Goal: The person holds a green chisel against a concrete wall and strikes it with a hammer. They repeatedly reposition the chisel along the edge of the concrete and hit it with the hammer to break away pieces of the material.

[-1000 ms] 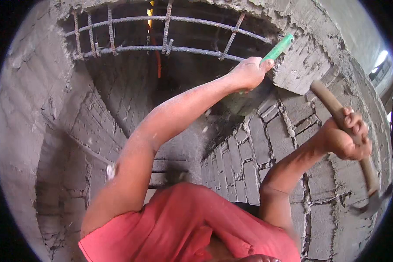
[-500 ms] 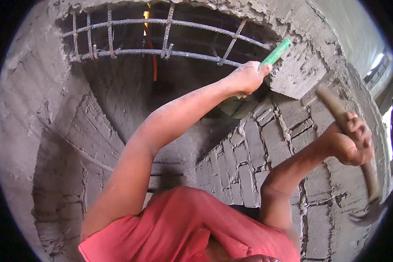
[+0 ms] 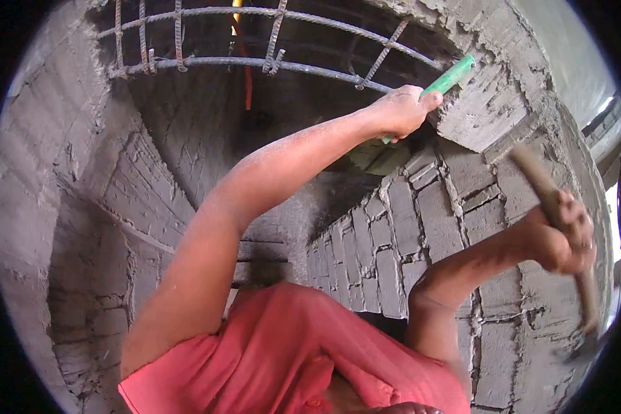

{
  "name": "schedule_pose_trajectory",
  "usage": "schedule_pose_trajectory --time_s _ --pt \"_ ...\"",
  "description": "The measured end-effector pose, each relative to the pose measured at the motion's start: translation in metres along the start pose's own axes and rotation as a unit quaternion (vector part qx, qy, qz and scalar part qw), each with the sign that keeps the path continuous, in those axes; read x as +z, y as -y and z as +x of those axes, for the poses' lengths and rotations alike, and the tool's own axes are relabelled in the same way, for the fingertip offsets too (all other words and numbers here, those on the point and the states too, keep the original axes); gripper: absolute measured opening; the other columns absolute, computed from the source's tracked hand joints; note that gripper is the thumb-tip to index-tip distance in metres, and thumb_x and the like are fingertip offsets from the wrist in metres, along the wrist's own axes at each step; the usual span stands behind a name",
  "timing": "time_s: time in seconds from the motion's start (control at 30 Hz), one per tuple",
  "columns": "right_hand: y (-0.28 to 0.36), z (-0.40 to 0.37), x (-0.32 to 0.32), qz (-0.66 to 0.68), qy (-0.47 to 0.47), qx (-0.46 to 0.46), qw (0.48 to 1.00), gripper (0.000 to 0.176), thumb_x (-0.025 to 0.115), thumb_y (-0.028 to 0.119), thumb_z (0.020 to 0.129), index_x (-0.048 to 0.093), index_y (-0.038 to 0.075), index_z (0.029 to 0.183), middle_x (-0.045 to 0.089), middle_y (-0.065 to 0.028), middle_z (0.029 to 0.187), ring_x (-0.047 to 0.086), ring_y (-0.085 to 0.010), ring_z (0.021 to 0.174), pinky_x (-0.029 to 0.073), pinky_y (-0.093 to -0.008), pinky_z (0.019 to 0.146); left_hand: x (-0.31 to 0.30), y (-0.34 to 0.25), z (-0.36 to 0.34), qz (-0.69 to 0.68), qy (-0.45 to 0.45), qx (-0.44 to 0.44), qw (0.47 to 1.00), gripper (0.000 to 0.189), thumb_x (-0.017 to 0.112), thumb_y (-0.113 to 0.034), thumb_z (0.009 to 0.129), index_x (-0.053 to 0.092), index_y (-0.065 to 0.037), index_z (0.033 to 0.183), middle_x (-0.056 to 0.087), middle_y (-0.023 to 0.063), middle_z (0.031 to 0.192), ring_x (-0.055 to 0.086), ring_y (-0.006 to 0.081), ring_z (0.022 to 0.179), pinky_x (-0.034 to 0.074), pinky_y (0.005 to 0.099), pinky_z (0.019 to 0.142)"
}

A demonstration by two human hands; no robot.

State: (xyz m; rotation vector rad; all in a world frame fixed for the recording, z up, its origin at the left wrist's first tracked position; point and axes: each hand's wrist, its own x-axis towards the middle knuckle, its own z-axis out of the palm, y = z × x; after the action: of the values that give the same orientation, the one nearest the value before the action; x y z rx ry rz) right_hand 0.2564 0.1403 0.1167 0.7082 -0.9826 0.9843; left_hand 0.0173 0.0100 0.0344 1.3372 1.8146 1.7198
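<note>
My left hand (image 3: 403,112) is wrapped round a green chisel (image 3: 450,74), a straight bar slanting up to the right. One end of it reaches over the rough mortar edge by the rebar; the other shows just below my fist. Out to the right, my right hand (image 3: 567,231) grips a hammer (image 3: 537,172) by its wooden handle. The dark hammer head (image 3: 581,349) hangs at the lower right and is blurred by motion. Hammer and chisel are apart.
Curved steel rebar (image 3: 303,67) with cross bars spans the dark opening. Below it, a brick wall (image 3: 431,214) with rough mortar joints runs down the right. A grey plastered wall (image 3: 31,179) stands at left. An orange-red strip (image 3: 248,86) hangs behind the bars.
My left hand and the chisel sit slightly farther right in view. My right hand and the hammer have shifted slightly down and right. The rebar appears higher as the view tilts.
</note>
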Motion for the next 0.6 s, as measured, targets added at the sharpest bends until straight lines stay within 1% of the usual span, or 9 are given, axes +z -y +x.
schedule_pose_trajectory --time_s 0.03,0.1,0.13,0.17,0.2,0.23,0.43,0.53,0.6 --pt "0.002 0.004 0.003 0.037 0.014 -0.055 0.998 0.024 0.047 0.032 0.094 0.049 0.012 0.082 0.049 -0.0036 0.068 0.049 -0.0182 0.057 0.049 -0.0317 0.057 0.0 0.001 0.001 0.009 -0.004 0.001 1.0 0.062 0.039 -0.058 0.1 0.048 -0.002 0.075 0.046 0.0049 0.055 0.049 0.0163 0.039 0.042 0.0342 0.035" --pt "-0.044 -0.037 0.009 -0.403 0.081 -0.262 0.873 0.027 0.047 0.036 0.093 0.051 0.012 0.081 0.05 -0.002 0.065 0.053 -0.0175 0.059 0.048 -0.029 0.058 0.003 -0.001 -0.001 0.016 -0.001 0.003 1.0 0.063 0.039 -0.059 0.099 0.048 -0.002 0.075 0.046 0.0048 0.055 0.048 0.0162 0.039 0.042 0.0341 0.035" --pt "-0.066 -0.059 0.013 -0.39 0.189 -0.282 0.856 0.036 0.056 0.031 0.094 0.051 0.01 0.065 0.047 -0.0006 0.056 0.05 -0.0161 0.045 0.046 -0.0297 0.05 0.002 -0.005 -0.001 0.008 0.009 -0.005 1.0 0.062 0.039 -0.058 0.1 0.049 -0.002 0.076 0.046 0.0048 0.055 0.048 0.0164 0.039 0.042 0.0341 0.036" --pt "-0.082 -0.094 0.0 -0.389 0.172 0.115 0.898 0.028 0.061 0.03 0.092 0.053 0.009 0.075 0.05 -0.0015 0.06 0.054 -0.0161 0.052 0.049 -0.0311 0.053 0.002 -0.006 -0.002 -0.001 0.019 -0.014 1.0 0.062 0.039 -0.058 0.1 0.049 -0.001 0.077 0.046 0.0048 0.054 0.048 0.0165 0.039 0.042 0.0341 0.036" --pt "-0.09 -0.117 -0.011 -0.323 0.127 0.493 0.798 0.026 0.066 0.029 0.089 0.055 0.007 0.085 0.052 -0.0024 0.064 0.059 -0.0161 0.058 0.052 -0.0326 0.056 0.005 -0.006 0.001 -0.013 0.007 -0.026 1.0 0.062 0.039 -0.057 0.1 0.05 -0.001 0.077 0.046 0.0051 0.054 0.048 0.017 0.038 0.042 0.0339 0.036" --pt "-0.076 -0.117 -0.01 -0.324 0.121 0.494 0.798 0.026 0.066 0.029 0.089 0.055 0.007 0.085 0.052 -0.0024 0.064 0.059 -0.0161 0.058 0.052 -0.0326 0.056 0.006 0.003 0.006 -0.014 -0.001 -0.009 1.0 0.062 0.039 -0.057 0.1 0.05 -0.001 0.076 0.045 0.0051 0.054 0.047 0.0173 0.037 0.042 0.0335 0.035" --pt "-0.003 -0.025 0.033 -0.184 -0.102 0.136 0.968 0.031 0.057 0.036 0.092 0.053 0.01 0.075 0.044 -0.0022 0.059 0.042 -0.0151 0.046 0.044 -0.0335 0.047 0.002 -0.004 0.002 -0.024 0.013 -0.027 0.999 0.06 0.039 -0.057 0.1 0.048 -0.003 0.076 0.044 0.0042 0.054 0.047 0.015 0.037 0.041 0.0333 0.034" --pt "-0.009 0.04 -0.034 -0.006 -0.03 -0.078 0.996 0.048 0.048 0.045 0.093 0.05 0.01 0.06 0.047 -0.0062 0.057 0.048 -0.018 0.053 0.049 -0.0364 0.052 -0.001 -0.003 0.006 -0.01 0.013 -0.014 1.0 0.061 0.041 -0.054 0.1 0.05 0.002 0.078 0.048 0.008 0.052 0.051 0.0192 0.038 0.044 0.0367 0.037" --pt "-0.053 -0.031 0.016 -0.398 0.038 -0.245 0.883 0.048 0.046 0.042 0.094 0.055 0.007 0.062 0.054 -0.0082 0.059 0.053 -0.0204 0.055 0.051 -0.0394 0.054 0.001 -0.009 0.001 0.006 0.0 -0.023 1.0 0.06 0.042 -0.048 0.101 0.055 0.007 0.079 0.052 0.0117 0.05 0.055 0.0236 0.039 0.046 0.0403 0.041"
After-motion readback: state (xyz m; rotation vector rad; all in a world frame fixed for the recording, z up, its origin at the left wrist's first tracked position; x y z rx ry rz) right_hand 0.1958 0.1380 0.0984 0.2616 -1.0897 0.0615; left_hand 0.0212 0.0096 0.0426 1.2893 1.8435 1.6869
